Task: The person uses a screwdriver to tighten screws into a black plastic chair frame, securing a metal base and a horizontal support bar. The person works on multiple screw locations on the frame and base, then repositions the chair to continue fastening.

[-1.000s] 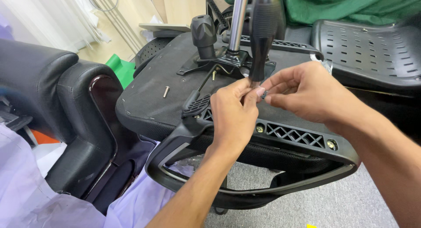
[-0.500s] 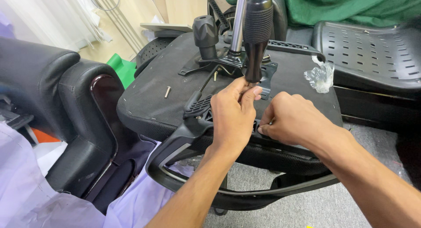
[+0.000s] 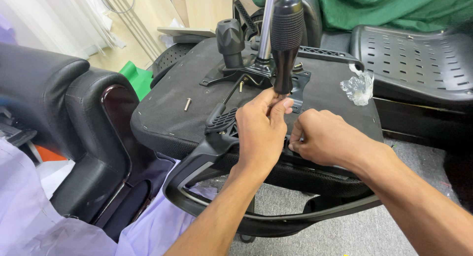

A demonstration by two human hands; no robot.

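Right hand [image 3: 325, 137] lower, beside screwdriver [image 3: 286, 39]

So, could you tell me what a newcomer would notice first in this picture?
Two bare hands meet at the middle, over an upturned office chair seat. The left hand pinches the lower end of an upright screwdriver with a black handle, while the right hand presses on the armrest bracket beside it. A loose screw lies on the seat, left of the hands.

Screwdriver handle [image 3: 287, 39] matt knurled black plastic; seat underside [image 3: 197, 96] rough cloth; post [image 3: 266, 24] shiny metal.
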